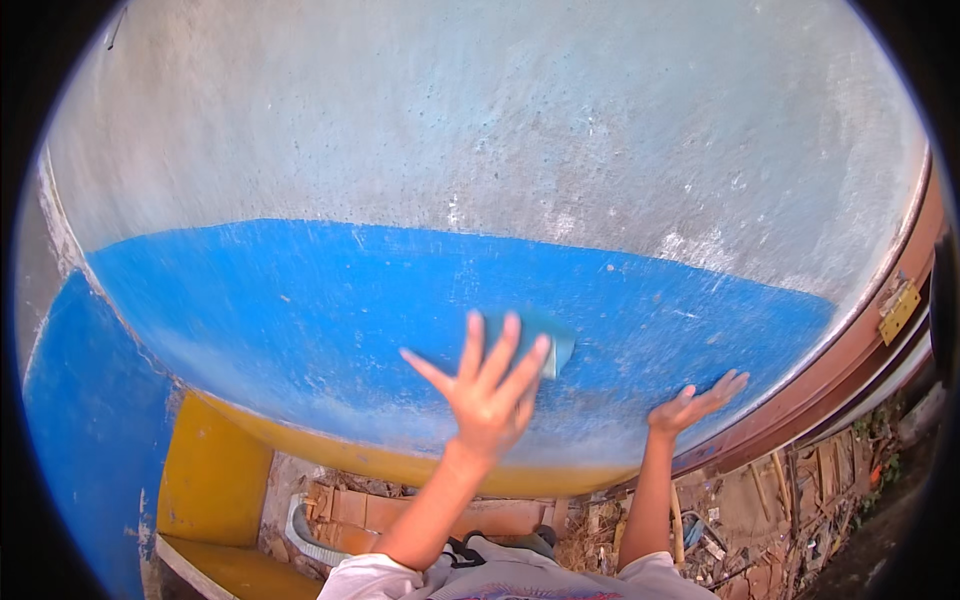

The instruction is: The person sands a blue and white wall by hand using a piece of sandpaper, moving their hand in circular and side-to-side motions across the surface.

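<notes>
My left hand (488,400) is against the blue band of the painted wall (300,300), its fingers spread. Under its fingertips it holds a thin teal sheet (562,346) to the wall, and one pale edge stands up beside the index finger. The sheet looks like sandpaper, though motion blurs it and the fingers cover part of it. To the right, my right hand (697,402) is at the lower blue band with fingers stretched out and nothing in it. Whitish smears mark the paint below and between the hands.
Above the blue band the wall is grey and worn; a yellow strip (400,466) runs along its bottom. A reddish-brown frame (800,425) with a yellow hinge (899,312) borders the right side. Rubble and sticks (760,500) lie below, near a curved grey pipe (310,535).
</notes>
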### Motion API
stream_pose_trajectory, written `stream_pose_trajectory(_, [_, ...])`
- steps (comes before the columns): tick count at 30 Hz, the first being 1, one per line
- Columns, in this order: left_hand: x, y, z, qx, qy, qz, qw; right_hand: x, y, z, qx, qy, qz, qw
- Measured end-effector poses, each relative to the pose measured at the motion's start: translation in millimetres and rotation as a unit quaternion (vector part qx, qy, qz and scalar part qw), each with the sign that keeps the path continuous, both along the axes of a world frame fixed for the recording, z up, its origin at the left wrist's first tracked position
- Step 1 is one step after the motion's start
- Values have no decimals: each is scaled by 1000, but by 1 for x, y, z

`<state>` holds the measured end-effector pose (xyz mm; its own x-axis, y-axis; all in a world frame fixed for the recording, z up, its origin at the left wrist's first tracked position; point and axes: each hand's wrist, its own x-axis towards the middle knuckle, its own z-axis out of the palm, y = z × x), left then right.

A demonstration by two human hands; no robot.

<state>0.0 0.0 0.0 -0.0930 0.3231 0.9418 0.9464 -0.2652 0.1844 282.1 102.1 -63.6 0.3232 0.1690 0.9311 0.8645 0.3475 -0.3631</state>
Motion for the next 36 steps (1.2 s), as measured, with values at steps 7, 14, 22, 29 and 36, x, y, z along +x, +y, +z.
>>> stream_pose_trajectory(7, [-23, 11, 41, 53, -162, 42, 984, 4, -4, -4, -20, -11, -22, 999])
stream_pose_trajectory(14, [17, 12, -5, 9, 1, -24, 1000, 7, -3, 0, 3, -23, -31, 999])
stream_pose_trajectory(22, [-8, 13, 59, 63, -162, 21, 984, 7, -6, -4, -15, -25, -29, 999])
stream_pose_trajectory(29, [55, 11, 5, -6, -19, -36, 999, 10, -6, -7, -38, -20, -7, 999])
stream_pose_trajectory(36, [42, 22, 64, 48, -168, 37, 984, 19, -11, -13, -56, -6, 24, 998])
